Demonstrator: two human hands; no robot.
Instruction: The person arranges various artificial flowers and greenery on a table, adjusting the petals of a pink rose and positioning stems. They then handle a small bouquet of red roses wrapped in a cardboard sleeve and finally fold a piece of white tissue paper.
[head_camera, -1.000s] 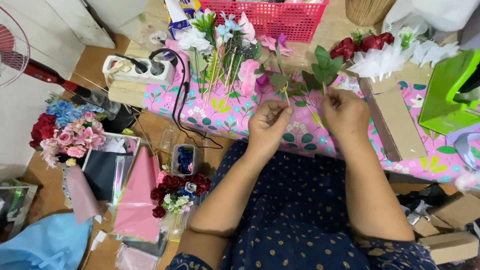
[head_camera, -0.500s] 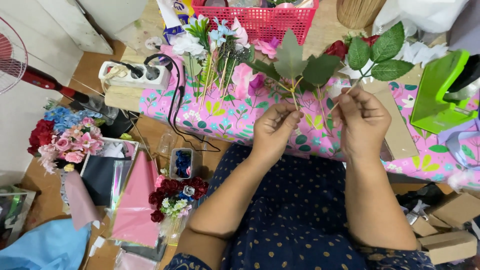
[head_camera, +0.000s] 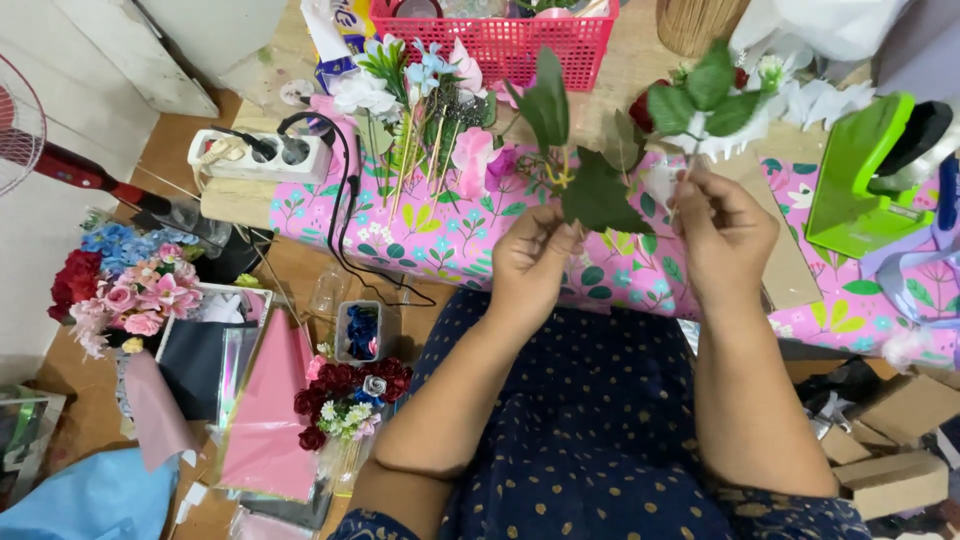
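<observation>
Left hand (head_camera: 535, 262): grip closed on the stem of a green leaf sprig (head_camera: 585, 180), held above the pink floral table cloth (head_camera: 450, 235); the stem itself is hidden by the fingers.
Right hand (head_camera: 722, 235): grip closed on a second leafy stem (head_camera: 705, 95), raised just right of the leaf sprig; the stem's lower end is hidden in the palm, and a red bloom behind its leaves is hard to make out.
Left of the leaf sprig: artificial flowers on sticks (head_camera: 425, 105), white, blue and pink.
Beyond the leaf sprig: red plastic basket (head_camera: 500, 40), cut off by the top edge.
Far left of the leaf sprig: white power strip (head_camera: 262, 158) with black cables.
Right of the leaf sprig: green stand (head_camera: 850, 185), partly cut off.
Below-left of the leaf sprig, on the floor: small rose bouquet (head_camera: 345, 395), pink wrapping paper (head_camera: 268, 420), mixed flower bunch (head_camera: 125, 290).
</observation>
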